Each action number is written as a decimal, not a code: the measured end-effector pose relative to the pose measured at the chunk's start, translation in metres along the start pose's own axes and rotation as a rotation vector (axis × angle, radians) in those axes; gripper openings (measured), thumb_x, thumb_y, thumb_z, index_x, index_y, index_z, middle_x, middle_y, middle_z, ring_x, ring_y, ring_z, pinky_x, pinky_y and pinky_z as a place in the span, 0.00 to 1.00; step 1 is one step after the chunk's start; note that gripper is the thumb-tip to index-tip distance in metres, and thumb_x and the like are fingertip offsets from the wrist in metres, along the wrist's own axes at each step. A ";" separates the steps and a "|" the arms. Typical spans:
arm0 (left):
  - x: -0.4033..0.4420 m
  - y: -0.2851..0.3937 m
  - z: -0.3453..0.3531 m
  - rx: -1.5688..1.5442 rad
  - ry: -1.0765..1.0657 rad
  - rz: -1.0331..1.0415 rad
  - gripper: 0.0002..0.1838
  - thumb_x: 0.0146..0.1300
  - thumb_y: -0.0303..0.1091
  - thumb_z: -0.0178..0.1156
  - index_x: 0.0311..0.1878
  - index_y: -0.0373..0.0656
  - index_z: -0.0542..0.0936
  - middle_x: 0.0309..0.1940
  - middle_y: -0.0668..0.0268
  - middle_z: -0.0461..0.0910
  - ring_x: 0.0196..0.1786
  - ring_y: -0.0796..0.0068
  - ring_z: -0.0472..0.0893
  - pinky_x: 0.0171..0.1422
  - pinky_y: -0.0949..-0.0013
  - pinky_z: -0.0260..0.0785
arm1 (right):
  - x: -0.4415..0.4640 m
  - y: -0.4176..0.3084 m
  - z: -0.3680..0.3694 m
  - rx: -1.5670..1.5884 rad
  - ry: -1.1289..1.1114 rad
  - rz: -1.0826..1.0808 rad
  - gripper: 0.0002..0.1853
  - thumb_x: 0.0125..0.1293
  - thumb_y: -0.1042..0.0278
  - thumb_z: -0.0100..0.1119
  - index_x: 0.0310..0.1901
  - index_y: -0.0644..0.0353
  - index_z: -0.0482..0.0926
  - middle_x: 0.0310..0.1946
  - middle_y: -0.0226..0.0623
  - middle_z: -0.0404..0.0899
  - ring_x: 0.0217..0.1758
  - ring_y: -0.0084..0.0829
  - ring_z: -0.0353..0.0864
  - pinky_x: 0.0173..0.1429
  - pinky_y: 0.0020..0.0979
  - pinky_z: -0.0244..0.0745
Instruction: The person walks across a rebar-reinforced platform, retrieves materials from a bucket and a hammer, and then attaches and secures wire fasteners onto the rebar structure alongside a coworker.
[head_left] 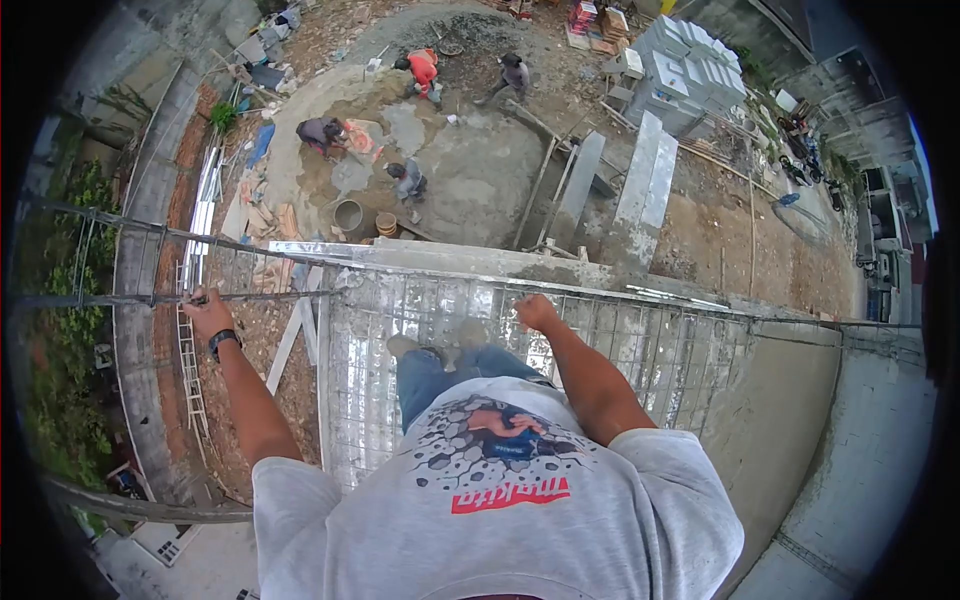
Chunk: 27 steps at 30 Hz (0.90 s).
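My left hand (208, 312), with a dark watch on the wrist, is closed round a thin steel bar (262, 296) that runs out to the left. My right hand (537, 312) is curled into a fist above the steel mesh (600, 340); whether anything is inside it cannot be made out. Below me the mesh lies over shiny metal decking (350, 400), and my shoes (405, 346) stand on it near its front edge.
A long concrete beam (480, 265) borders the deck, with a drop to the ground beyond. Down there several people work around wet cement (480, 170), near a round bucket (349, 215). Pale blocks (680, 75) are stacked behind. A ladder (188, 360) stands at the left.
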<state>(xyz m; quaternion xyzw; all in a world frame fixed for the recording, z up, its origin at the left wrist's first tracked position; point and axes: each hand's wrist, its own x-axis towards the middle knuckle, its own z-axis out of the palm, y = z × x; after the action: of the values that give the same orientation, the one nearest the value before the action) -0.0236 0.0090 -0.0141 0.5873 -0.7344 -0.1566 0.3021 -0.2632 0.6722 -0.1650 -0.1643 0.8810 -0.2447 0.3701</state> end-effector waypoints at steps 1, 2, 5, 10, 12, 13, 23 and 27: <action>0.000 -0.002 -0.001 -0.014 0.010 0.057 0.33 0.62 0.47 0.69 0.68 0.48 0.72 0.59 0.56 0.81 0.61 0.51 0.81 0.66 0.50 0.68 | 0.002 -0.011 -0.001 0.064 -0.020 0.068 0.21 0.69 0.56 0.56 0.33 0.68 0.86 0.34 0.56 0.87 0.44 0.53 0.88 0.54 0.49 0.80; 0.000 -0.005 0.000 -0.081 0.028 0.101 0.32 0.61 0.43 0.70 0.67 0.46 0.72 0.57 0.57 0.81 0.61 0.52 0.80 0.67 0.52 0.68 | 0.006 -0.019 -0.003 0.128 -0.030 0.143 0.22 0.69 0.53 0.57 0.33 0.69 0.86 0.32 0.56 0.86 0.43 0.53 0.88 0.53 0.48 0.80; -0.010 0.006 -0.010 -0.124 0.067 0.251 0.32 0.61 0.34 0.73 0.66 0.41 0.72 0.52 0.59 0.81 0.58 0.55 0.80 0.67 0.55 0.69 | 0.047 0.024 0.045 0.117 -0.009 -0.080 0.27 0.68 0.46 0.59 0.32 0.69 0.85 0.27 0.55 0.85 0.37 0.52 0.88 0.49 0.46 0.80; -0.022 0.026 -0.018 -0.268 0.009 0.074 0.34 0.62 0.36 0.73 0.69 0.39 0.70 0.52 0.60 0.82 0.59 0.58 0.80 0.67 0.57 0.68 | 0.040 0.010 0.039 0.256 -0.097 0.055 0.20 0.70 0.56 0.67 0.36 0.70 0.83 0.25 0.41 0.85 0.23 0.29 0.83 0.29 0.34 0.78; -0.019 0.019 -0.010 -0.265 0.016 0.092 0.35 0.62 0.36 0.73 0.70 0.38 0.69 0.52 0.60 0.82 0.59 0.60 0.80 0.67 0.58 0.68 | 0.048 0.032 0.048 0.238 -0.079 0.068 0.19 0.71 0.56 0.67 0.37 0.70 0.83 0.25 0.42 0.85 0.22 0.28 0.82 0.29 0.33 0.78; -0.016 0.015 -0.006 -0.244 0.025 0.110 0.36 0.62 0.36 0.73 0.70 0.38 0.68 0.52 0.61 0.82 0.59 0.61 0.80 0.68 0.59 0.68 | 0.040 0.025 0.037 0.240 -0.100 0.111 0.19 0.70 0.56 0.68 0.37 0.70 0.82 0.26 0.42 0.85 0.22 0.29 0.83 0.29 0.32 0.80; -0.006 -0.002 0.006 -0.377 0.016 0.087 0.37 0.62 0.35 0.73 0.71 0.37 0.67 0.55 0.60 0.80 0.58 0.62 0.78 0.67 0.60 0.68 | 0.003 0.061 0.001 0.364 -0.035 0.322 0.18 0.67 0.57 0.66 0.35 0.69 0.81 0.23 0.43 0.85 0.22 0.31 0.84 0.28 0.33 0.78; -0.013 0.013 -0.002 -0.393 -0.022 0.047 0.37 0.62 0.35 0.73 0.70 0.37 0.66 0.55 0.59 0.78 0.56 0.63 0.78 0.65 0.61 0.68 | -0.006 0.059 -0.001 0.427 -0.016 0.352 0.18 0.66 0.58 0.66 0.33 0.69 0.81 0.22 0.44 0.84 0.20 0.33 0.84 0.29 0.35 0.78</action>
<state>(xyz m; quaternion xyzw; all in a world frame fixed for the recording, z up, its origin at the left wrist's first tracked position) -0.0308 0.0249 -0.0077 0.4979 -0.7065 -0.2964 0.4064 -0.2661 0.7240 -0.1942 0.0713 0.8214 -0.3555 0.4403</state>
